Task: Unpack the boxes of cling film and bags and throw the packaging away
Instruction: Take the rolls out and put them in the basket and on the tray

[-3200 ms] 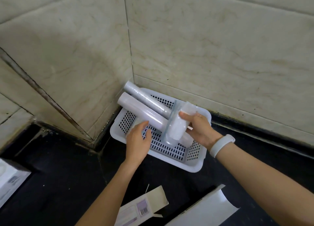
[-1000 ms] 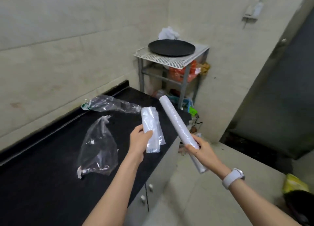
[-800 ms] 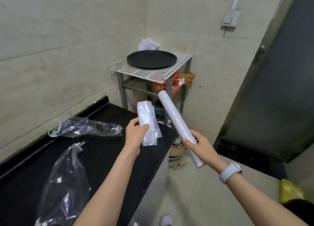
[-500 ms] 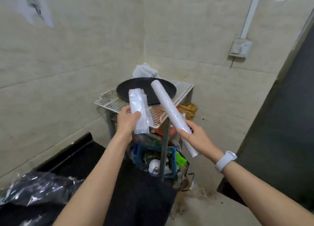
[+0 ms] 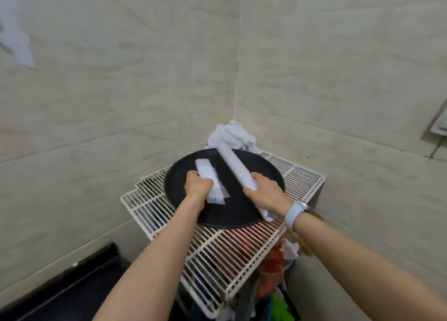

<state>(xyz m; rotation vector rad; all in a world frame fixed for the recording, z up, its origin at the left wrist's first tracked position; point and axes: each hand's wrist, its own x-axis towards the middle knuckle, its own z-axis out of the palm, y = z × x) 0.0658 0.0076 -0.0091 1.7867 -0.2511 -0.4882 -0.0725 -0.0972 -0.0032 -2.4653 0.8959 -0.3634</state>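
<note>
Over tray: both hands gripping

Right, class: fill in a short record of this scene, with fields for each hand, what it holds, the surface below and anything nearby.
left hand: grips a flat pack of bags
right hand: grips a long cling film roll
below the hands: round black tray
tray support: white wire rack
behind the tray: crumpled white cloth
right wrist: white band
setting: tiled wall corner
</note>
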